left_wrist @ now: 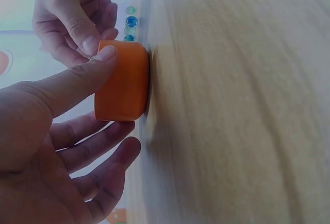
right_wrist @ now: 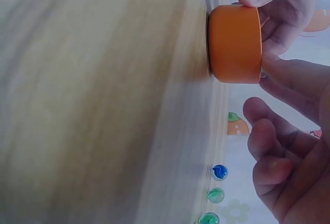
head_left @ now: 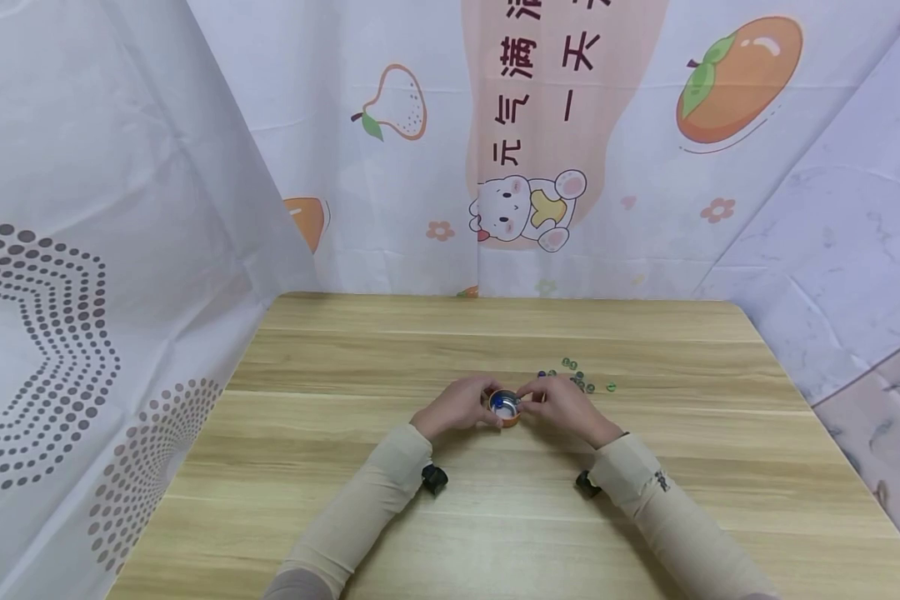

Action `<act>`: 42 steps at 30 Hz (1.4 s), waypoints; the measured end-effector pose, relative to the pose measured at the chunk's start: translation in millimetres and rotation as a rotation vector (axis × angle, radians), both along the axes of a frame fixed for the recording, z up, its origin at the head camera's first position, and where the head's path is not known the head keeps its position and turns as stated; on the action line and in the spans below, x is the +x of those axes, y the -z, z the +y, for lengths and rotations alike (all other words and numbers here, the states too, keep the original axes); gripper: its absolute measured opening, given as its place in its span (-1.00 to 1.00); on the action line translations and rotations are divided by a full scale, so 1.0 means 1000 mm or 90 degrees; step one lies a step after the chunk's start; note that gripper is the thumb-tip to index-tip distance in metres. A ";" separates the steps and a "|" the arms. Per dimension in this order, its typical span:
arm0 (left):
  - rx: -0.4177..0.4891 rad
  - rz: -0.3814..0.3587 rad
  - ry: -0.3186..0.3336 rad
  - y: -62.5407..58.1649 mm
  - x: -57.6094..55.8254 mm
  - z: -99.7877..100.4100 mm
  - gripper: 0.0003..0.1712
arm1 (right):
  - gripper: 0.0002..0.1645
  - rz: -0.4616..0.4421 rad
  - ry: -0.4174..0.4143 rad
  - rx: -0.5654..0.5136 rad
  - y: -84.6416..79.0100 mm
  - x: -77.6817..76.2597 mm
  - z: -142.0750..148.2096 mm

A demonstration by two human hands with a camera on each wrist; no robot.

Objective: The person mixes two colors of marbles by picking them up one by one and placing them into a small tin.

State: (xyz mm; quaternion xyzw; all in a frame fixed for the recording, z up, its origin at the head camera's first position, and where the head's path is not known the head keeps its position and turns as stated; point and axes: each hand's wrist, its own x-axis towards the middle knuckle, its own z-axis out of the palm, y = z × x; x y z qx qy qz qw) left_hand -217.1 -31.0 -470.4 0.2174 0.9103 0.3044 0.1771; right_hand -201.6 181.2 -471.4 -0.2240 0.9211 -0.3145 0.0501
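A small round cup [head_left: 509, 422], orange outside and silvery inside, stands upright on the wooden table. My left hand [head_left: 463, 403] grips it from the left, with the thumb on its near wall and fingers around the far side. Inside the cup lies a blue marble [head_left: 498, 402]. At the cup's right rim my right hand [head_left: 562, 404] pinches a small glass marble [right_wrist: 263, 73] between thumb and index finger. Most of that marble is hidden by the fingertips; its other fingers are loosely curled.
Several glass marbles lie loose behind and to the right of my right hand, among them a blue marble [right_wrist: 219, 172] and a green marble [head_left: 611, 387]. The wooden table [head_left: 345, 350] ends at a printed curtain [head_left: 397, 217] at the back.
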 end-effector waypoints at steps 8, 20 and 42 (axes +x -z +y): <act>0.008 -0.004 -0.005 0.000 0.000 -0.001 -0.44 | -0.81 -0.010 0.008 0.000 -0.001 0.000 0.000; -0.002 0.003 0.003 0.003 0.001 -0.001 -0.45 | -0.81 -0.020 0.009 -0.001 0.001 0.001 0.001; -0.014 0.009 0.001 0.001 -0.001 0.001 -0.44 | -0.75 -0.007 0.049 0.053 -0.012 -0.013 0.016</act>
